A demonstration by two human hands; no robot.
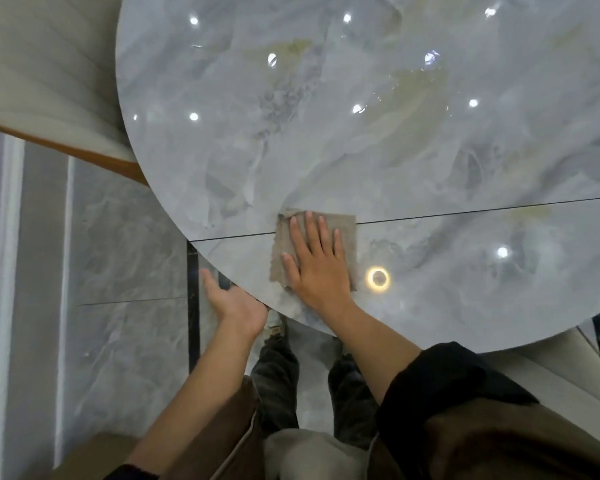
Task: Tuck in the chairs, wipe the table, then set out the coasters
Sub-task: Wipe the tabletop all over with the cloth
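Observation:
A round, glossy grey marble table fills the upper right of the head view. Near its front edge lies a beige cloth, with my right hand pressed flat on it, fingers straight and spread. My left hand is at the table's rim just left of the cloth, palm up beneath the edge, its fingers hidden under the tabletop. A cream chair with a wooden edge is pushed against the table at the upper left. No coasters are in view.
A second pale chair shows under the table's edge at the lower right. A dark seam runs across the tabletop. My legs and shoes stand on the grey tiled floor close to the table.

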